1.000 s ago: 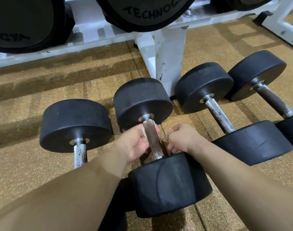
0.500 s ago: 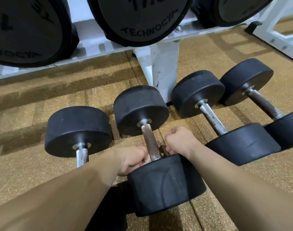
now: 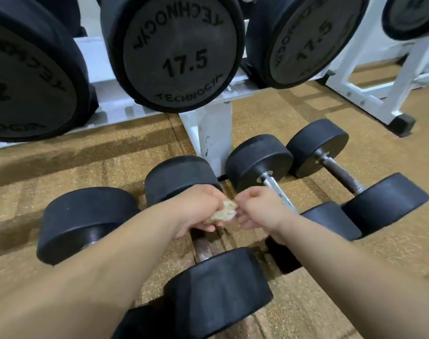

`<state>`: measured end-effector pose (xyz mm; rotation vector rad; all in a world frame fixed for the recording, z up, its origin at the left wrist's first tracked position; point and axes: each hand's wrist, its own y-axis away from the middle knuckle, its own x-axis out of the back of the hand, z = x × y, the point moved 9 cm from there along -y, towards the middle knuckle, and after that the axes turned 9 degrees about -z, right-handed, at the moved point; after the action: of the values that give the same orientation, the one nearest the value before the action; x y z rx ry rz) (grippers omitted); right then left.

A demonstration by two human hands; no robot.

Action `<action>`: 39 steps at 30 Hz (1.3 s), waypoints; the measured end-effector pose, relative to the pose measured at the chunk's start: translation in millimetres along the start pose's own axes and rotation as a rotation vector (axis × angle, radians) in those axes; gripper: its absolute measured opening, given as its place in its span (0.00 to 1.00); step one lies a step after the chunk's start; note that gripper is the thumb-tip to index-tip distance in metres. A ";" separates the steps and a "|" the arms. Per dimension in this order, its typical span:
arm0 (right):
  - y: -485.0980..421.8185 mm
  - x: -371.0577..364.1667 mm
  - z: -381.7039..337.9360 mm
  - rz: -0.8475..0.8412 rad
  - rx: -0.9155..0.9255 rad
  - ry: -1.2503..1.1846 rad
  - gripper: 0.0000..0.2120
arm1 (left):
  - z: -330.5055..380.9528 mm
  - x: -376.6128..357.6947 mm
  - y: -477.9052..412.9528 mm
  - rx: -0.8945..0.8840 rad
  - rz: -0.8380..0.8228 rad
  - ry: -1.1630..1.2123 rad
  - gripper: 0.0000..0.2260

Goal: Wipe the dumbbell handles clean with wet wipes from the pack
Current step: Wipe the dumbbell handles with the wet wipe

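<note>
Both hands have come up off the rusty handle (image 3: 202,248) of the middle dumbbell (image 3: 216,289). Left hand (image 3: 198,209) is clenched round a crumpled, browned wipe (image 3: 224,211); right hand (image 3: 257,209) pinches its other end, fingers curled. Looks like refolding or swapping it, so that handle's pass is paused. Wipe pack not in view. Left dumbbell's handle hidden behind the forearm; exact finger contact hard to make out.

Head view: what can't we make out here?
- Wipe: mostly hidden between left hand and right hand; how soiled it is cannot be told.
- Second dumbbell's handle: upper part covered by the hands.
- Leftmost dumbbell: handle behind the left forearm.
- Wipes pack: not in view.
</note>
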<state>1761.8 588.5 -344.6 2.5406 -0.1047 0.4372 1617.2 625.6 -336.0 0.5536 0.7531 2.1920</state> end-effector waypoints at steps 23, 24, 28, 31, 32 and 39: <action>-20.6 155.8 43.0 0.181 -0.084 0.528 0.06 | 114.7 -117.5 -135.0 -0.446 0.362 -1.188 0.07; -21.6 156.9 43.0 0.172 -0.089 0.531 0.07 | 112.0 -113.7 -140.2 -0.418 0.367 -1.121 0.08; -22.3 155.2 44.4 0.131 -0.110 0.513 0.07 | 103.4 -110.2 -147.2 -0.379 0.377 -0.898 0.08; -22.2 156.2 46.7 0.150 -0.113 0.483 0.07 | 98.3 -133.3 -130.0 -0.486 0.251 -0.868 0.07; -22.7 156.2 47.4 0.153 -0.115 0.477 0.07 | 98.7 -137.1 -123.5 -0.525 0.184 -0.872 0.06; -18.8 158.4 49.0 0.225 -0.113 0.450 0.08 | 105.2 -88.1 -148.0 -0.530 0.237 -0.829 0.13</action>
<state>1928.5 580.6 -340.9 2.2672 -0.2385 1.0465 1809.4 676.6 -370.0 1.1834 -0.3335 1.9703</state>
